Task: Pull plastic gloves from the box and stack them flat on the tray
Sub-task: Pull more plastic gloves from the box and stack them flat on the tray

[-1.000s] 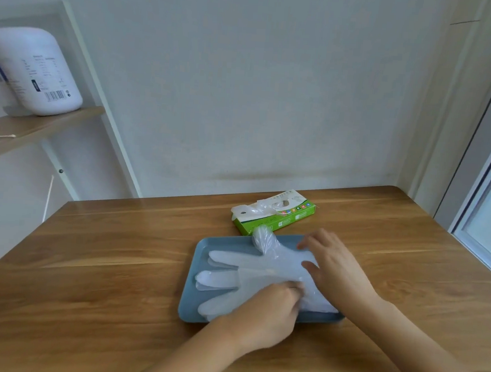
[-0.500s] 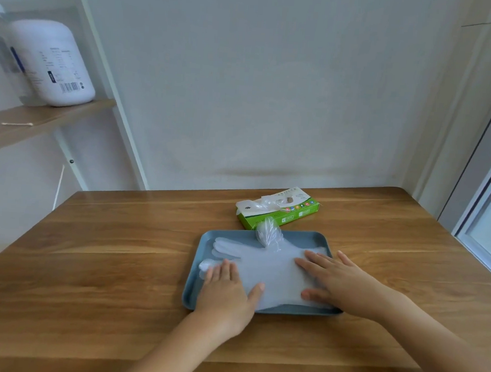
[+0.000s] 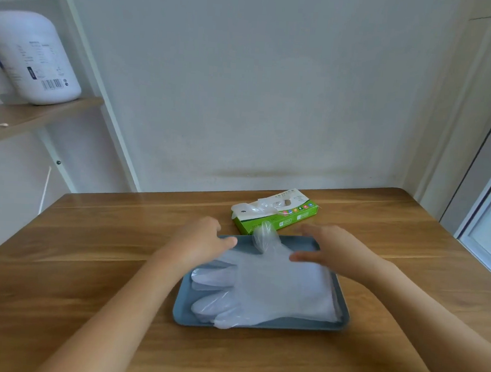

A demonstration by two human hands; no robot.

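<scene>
A blue tray (image 3: 342,317) lies on the wooden table with clear plastic gloves (image 3: 263,288) stacked flat in it, fingers pointing left and one thumb puffed up at the tray's far edge. Behind it sits the green glove box (image 3: 277,217), with plastic sticking out of its white top. My left hand (image 3: 202,241) hovers over the tray's far left corner with relaxed fingers and holds nothing. My right hand (image 3: 327,246) hovers over the far right part of the tray, fingers extended toward the left, also holding nothing. Both hands are blurred.
A wall shelf (image 3: 34,118) at the upper left carries a large white container (image 3: 29,57). A window frame (image 3: 486,220) borders the table's right side. Bare wooden tabletop (image 3: 88,262) surrounds the tray.
Both hands lifted off the gloves, which they were pressing flat, and moved toward the tray's far edge. The gloves stay on the tray.
</scene>
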